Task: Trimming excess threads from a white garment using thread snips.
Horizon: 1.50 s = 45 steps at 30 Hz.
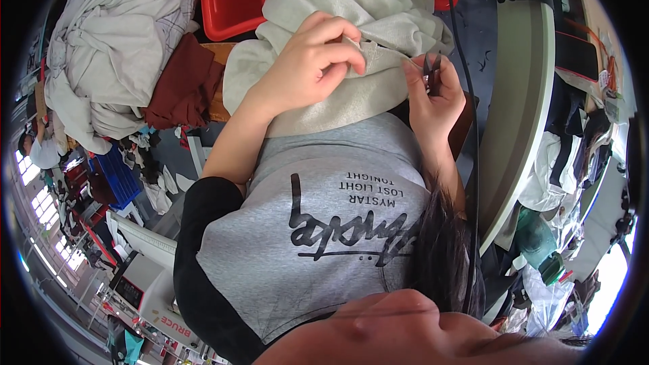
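A pale beige knit cloth (324, 111) lies bunched over my lap, with folds rising away from me. My left hand (314, 57) rests on it, fingers bent and thumb drawn in, pinching the cloth near a seam edge. In my right hand (436, 98) is a pair of thread snips (431, 67), their dark pointed blades sticking up past the fingers. The right thumb and fingertips also touch the cloth's edge, which runs taut between both hands. The snips' handles are mostly hidden in my palm.
Beyond the cloth stands a red plastic tub (233, 0). Piled off-white garments (111, 47) and a dark red cloth (186, 84) lie to the left. A black cable (471, 94) hangs close by my right arm, beside a pale curved table edge (520, 94).
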{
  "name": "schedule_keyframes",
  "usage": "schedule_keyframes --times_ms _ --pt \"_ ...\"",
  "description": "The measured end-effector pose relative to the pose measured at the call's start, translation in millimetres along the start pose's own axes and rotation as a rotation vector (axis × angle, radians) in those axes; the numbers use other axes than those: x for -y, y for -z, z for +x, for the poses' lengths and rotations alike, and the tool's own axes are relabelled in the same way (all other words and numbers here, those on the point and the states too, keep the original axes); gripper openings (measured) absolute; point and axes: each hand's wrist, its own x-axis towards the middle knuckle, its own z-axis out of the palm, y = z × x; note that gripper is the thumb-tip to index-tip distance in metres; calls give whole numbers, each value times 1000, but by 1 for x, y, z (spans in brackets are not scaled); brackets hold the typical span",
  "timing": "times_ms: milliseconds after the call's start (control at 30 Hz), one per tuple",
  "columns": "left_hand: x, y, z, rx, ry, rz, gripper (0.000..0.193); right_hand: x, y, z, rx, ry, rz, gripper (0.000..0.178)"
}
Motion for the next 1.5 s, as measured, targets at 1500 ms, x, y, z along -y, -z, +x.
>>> schedule_keyframes --times_ms 1500 --pt "-12 -27 -17 -173 329 -152 12 15 2 24 344 -197 -146 16"
